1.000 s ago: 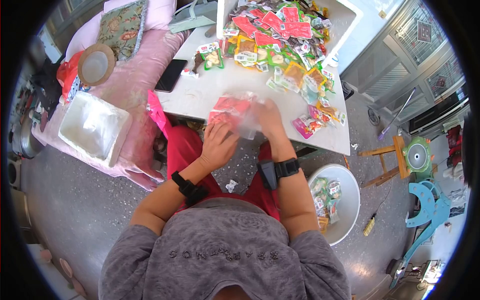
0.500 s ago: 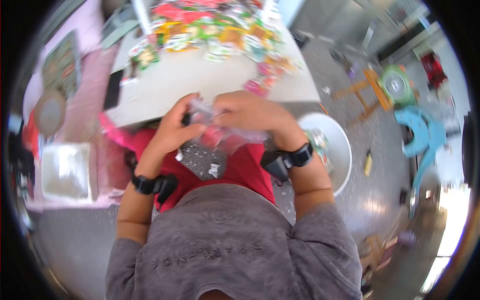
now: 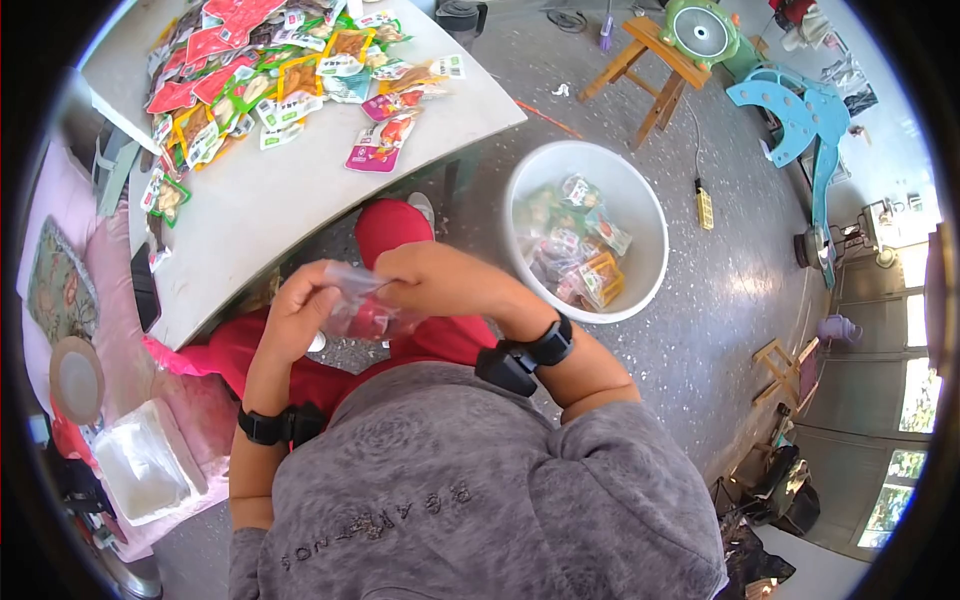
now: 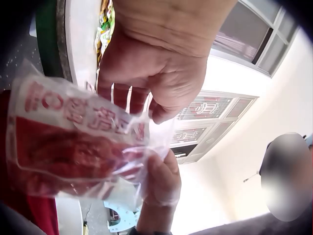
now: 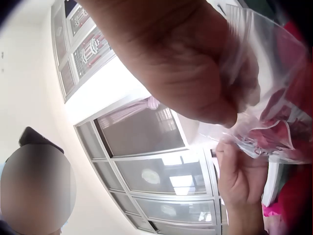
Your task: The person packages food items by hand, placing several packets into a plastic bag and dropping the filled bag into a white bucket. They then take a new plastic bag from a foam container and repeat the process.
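Observation:
A clear plastic bag (image 3: 352, 310) with red packets inside hangs over the lap, between both hands. My left hand (image 3: 298, 308) pinches its upper edge on one side. Opposite it, my right hand (image 3: 445, 285) grips the same edge with thumb and fingers. White and red packets (image 4: 73, 142) show through the film in the left wrist view, lying flat within the bag. In the right wrist view, the bag's mouth (image 5: 244, 29) has ridged lines along it, and the right fingers are partly behind the film.
A white bucket (image 3: 512, 215) holding several bagged packets stands on the floor to the right. Piled snack packets (image 3: 270, 80) cover the far part of the white table (image 3: 300, 190). A phone (image 3: 146, 288) lies at the table's left edge. The stool (image 3: 640, 75) carries a green fan (image 3: 700, 35).
Both hands have lifted the bag off the table and drawn it back over the lap. The head view has turned right, bringing the bucket nearer the middle.

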`<state>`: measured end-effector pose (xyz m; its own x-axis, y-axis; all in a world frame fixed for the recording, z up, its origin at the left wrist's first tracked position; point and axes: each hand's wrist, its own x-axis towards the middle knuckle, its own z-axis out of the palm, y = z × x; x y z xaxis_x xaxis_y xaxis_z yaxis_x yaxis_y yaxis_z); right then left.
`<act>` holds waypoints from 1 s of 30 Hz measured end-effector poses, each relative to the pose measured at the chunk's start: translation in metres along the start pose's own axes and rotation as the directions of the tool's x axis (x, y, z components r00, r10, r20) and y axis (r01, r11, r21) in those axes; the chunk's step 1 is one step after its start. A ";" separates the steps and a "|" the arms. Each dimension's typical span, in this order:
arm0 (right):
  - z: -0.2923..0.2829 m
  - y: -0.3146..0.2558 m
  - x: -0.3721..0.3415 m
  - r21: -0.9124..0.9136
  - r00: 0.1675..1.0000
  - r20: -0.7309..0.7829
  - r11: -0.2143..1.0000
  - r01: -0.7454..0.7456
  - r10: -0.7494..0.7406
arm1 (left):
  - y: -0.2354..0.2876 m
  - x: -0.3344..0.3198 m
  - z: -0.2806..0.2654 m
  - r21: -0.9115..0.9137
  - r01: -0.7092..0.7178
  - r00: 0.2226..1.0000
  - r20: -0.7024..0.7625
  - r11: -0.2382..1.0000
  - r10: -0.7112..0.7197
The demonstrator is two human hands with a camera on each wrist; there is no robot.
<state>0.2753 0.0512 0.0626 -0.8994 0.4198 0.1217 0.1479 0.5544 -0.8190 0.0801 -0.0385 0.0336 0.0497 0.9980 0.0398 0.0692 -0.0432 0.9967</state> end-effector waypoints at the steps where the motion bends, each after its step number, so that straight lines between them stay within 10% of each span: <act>1: -0.010 0.002 -0.007 0.037 0.999 -0.027 0.999 -0.029 0.030 | -0.003 0.004 0.000 0.000 -0.077 0.996 -0.043 0.997 0.077; 5: -0.062 0.019 -0.057 0.107 0.932 -0.318 0.983 -0.149 0.176 | -0.013 0.006 -0.024 0.081 0.036 0.993 -0.119 0.996 -0.027; 11: -0.104 0.096 -0.139 0.357 0.544 -0.588 0.796 -0.489 0.598 | -0.064 -0.022 -0.086 0.271 0.207 0.922 -0.376 0.940 -0.094; 14: -0.094 0.159 -0.171 0.464 0.229 -0.723 0.704 -0.538 0.652 | -0.083 -0.046 -0.110 0.531 0.424 0.863 -0.483 0.733 -0.149; 16: -0.086 0.185 -0.190 0.532 0.069 -0.730 0.629 -0.566 0.680 | -0.098 -0.064 -0.124 0.777 0.307 0.910 -0.408 0.550 0.069; 19: -0.066 0.260 -0.232 0.560 -0.002 -0.718 0.577 -0.595 0.696 | -0.093 -0.073 -0.120 0.910 0.244 0.933 -0.314 0.334 0.175; 22: -0.043 0.336 -0.271 0.769 -0.010 -0.566 0.523 -0.367 0.824 | -0.091 -0.077 -0.117 0.944 0.243 0.935 -0.289 0.222 0.204; 27: -0.013 0.386 -0.271 -0.008 0.586 -0.730 0.854 -0.520 0.351 | -0.092 -0.073 -0.112 0.947 0.291 0.930 -0.313 0.137 0.191; 30: -0.009 0.381 -0.252 -0.420 0.705 -0.618 0.611 -0.671 0.349 | -0.092 -0.071 -0.112 0.948 0.293 0.932 -0.311 0.122 0.185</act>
<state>0.5621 0.1630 -0.2747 -0.3281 0.9332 0.1468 0.8666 0.3591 -0.3464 -0.0417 -0.1004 -0.0531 -0.2513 0.9367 0.2437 0.9679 0.2426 0.0655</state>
